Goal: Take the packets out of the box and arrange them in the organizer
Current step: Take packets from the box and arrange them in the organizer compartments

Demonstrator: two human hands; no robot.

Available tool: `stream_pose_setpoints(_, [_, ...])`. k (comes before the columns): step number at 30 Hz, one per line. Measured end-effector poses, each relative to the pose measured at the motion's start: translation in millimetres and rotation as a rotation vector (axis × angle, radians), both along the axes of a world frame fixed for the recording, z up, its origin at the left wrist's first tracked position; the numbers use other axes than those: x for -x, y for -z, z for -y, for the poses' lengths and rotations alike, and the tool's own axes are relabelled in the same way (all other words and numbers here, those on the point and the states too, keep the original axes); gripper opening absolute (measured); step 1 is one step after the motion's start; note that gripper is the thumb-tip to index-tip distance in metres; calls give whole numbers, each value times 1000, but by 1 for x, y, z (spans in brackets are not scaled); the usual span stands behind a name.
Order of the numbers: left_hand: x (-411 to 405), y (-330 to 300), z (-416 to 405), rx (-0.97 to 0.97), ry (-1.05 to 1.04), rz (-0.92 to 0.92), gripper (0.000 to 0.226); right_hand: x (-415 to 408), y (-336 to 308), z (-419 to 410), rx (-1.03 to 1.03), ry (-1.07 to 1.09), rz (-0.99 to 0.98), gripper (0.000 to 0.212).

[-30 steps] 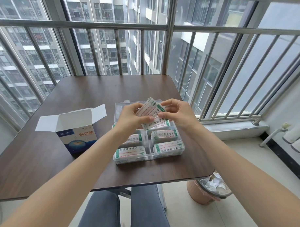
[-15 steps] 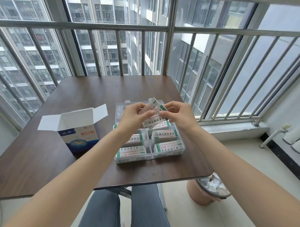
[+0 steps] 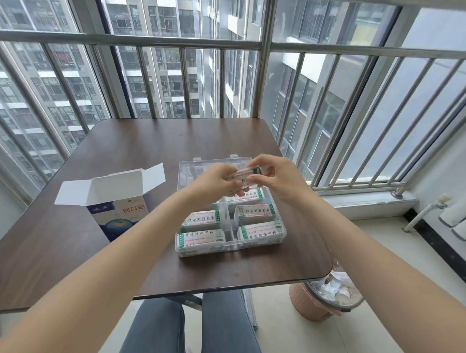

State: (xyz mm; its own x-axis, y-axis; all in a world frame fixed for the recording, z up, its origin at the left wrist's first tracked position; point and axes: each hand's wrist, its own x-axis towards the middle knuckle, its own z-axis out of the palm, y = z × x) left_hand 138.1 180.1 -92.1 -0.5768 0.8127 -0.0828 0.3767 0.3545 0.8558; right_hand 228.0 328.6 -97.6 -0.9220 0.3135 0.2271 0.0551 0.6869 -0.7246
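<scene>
Fingers of both hands pinch packets | hands hide organizer's far compartments

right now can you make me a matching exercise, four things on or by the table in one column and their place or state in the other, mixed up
Things:
1. white and blue cardboard box
2. clear plastic organizer
3. bunch of white and green packets
4. pink waste bin

Places or states:
A. held in both hands above the organizer
B. on the floor beside the dark wooden table
C. upright, top flaps open
D. lid open, packets in its compartments

Pairs: 1-C, 2-D, 3-A, 4-B
</scene>
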Motion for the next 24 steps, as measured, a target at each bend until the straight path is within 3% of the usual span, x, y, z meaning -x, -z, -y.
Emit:
stream_pose_setpoints(5, [0,4,-6,2,-95,-32,10,4,0,-6,-65,32,-8,12])
stream_pose_setpoints(8, [6,11,-4,76,-159,-308,15,5,7,-9,-96,55,11,17])
stream_pose_setpoints(11, [8,17,-3,170,-152,-453,20,6,16,-9,-119,63,72,16])
stream_pose_setpoints(17, [0,19,-5,332,-103,-586,21,6,25,-3,-140,112,175,20])
stream_pose_setpoints(21, [-2,16,-9,411,-111,-691,20,7,17,-1,-336,125,314,23])
stream_pose_setpoints(24, [-1,17,-10,449,-115,-695,20,9,13,1,-350,100,386,23])
